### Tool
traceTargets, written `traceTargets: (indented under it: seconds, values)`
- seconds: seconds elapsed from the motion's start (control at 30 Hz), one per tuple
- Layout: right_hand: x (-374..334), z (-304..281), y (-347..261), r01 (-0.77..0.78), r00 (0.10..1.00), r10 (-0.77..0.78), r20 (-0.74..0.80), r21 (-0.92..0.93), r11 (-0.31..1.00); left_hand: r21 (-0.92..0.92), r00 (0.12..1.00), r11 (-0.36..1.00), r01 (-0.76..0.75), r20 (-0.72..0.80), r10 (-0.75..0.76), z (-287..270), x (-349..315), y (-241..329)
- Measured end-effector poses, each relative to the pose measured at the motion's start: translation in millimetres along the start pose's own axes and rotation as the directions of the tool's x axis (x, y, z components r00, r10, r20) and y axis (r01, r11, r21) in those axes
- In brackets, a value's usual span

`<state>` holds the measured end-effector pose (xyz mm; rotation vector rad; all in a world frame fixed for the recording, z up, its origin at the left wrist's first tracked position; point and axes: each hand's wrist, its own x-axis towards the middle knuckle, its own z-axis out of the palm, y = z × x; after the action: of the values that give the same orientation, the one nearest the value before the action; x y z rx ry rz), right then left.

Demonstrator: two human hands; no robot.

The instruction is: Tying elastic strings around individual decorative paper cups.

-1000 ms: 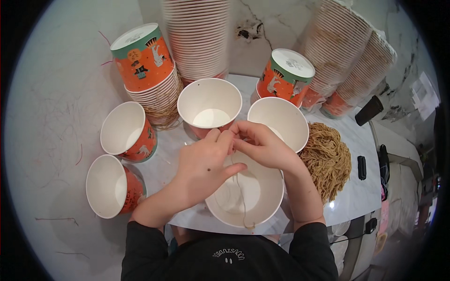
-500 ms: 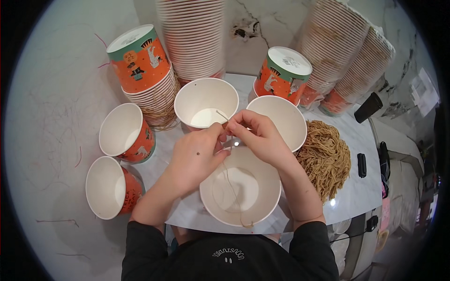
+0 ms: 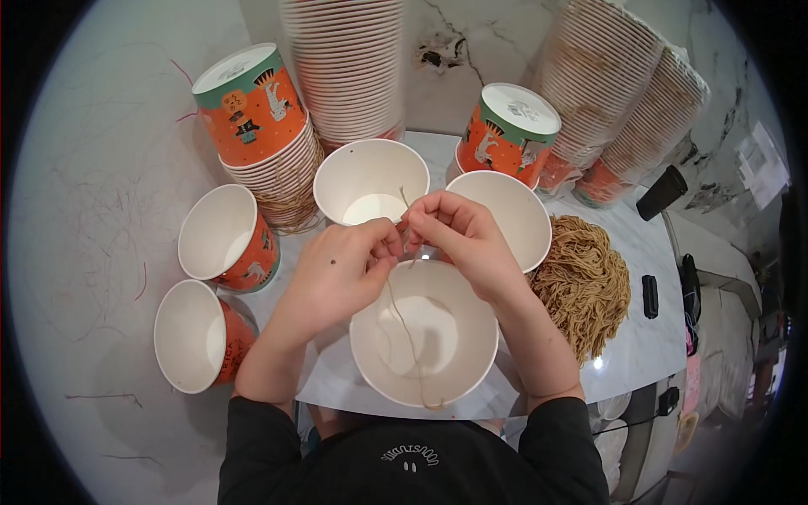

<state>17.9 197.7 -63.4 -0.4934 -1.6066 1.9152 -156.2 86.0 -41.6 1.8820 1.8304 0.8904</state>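
Tan yarn heap [image 3: 581, 290] right of round white paper tub [image 3: 473, 349]; open white paper bucket [image 3: 370, 168] behind tub, second bucket [image 3: 515, 210] behind right. Tilted orange-and-green printed cup [image 3: 231, 236] left; tall white-rimmed paper stack [image 3: 345, 76] farther behind. Left hand [image 3: 337, 273] and right hand [image 3: 467, 240] partly cover tub's far rim. Thin tan string [image 3: 411, 343] slack, wavy, across tub's mouth to near rim; fingers of both pinch it, short end poking upward.

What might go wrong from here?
The thin string, pinched in the left hand and right hand, might slip free.
The nearest tub looks close to the edge of the table; a bump might tip it.
The yarn pile lies beside the right forearm; strands might snag.
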Motion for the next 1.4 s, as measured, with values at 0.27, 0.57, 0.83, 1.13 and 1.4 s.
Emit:
traceTargets:
  seconds: [0.27,0.57,0.83,1.13,1.4]
  values:
    - [2,2,7,0.091,0.996,-0.091,-0.025,0.010,0.996,-0.040,0.988,0.999,-0.014,-0.157,0.007,5,3,-1]
    - [4,2,9,0.083,0.994,-0.085,-0.072,-0.020,0.996,-0.643,0.998,0.765,0.039,-0.007,-0.057,1,9,-12]
    - [1,4,5,0.184,0.953,-0.274,-0.131,-0.469,0.864,0.051,0.967,0.999,0.012,-0.256,0.002,-7,-1,-5]
    - [-2,5,6,0.257,0.920,-0.380,-0.093,-0.589,0.766,-0.050,0.977,0.996,-0.070,-0.207,0.058,-7,-6,7]
    - [-6,12,-3,0.284,0.938,-0.348,0.003,-0.584,0.760,-0.335,0.994,0.942,0.021,-0.097,-0.057,-10,8,2]
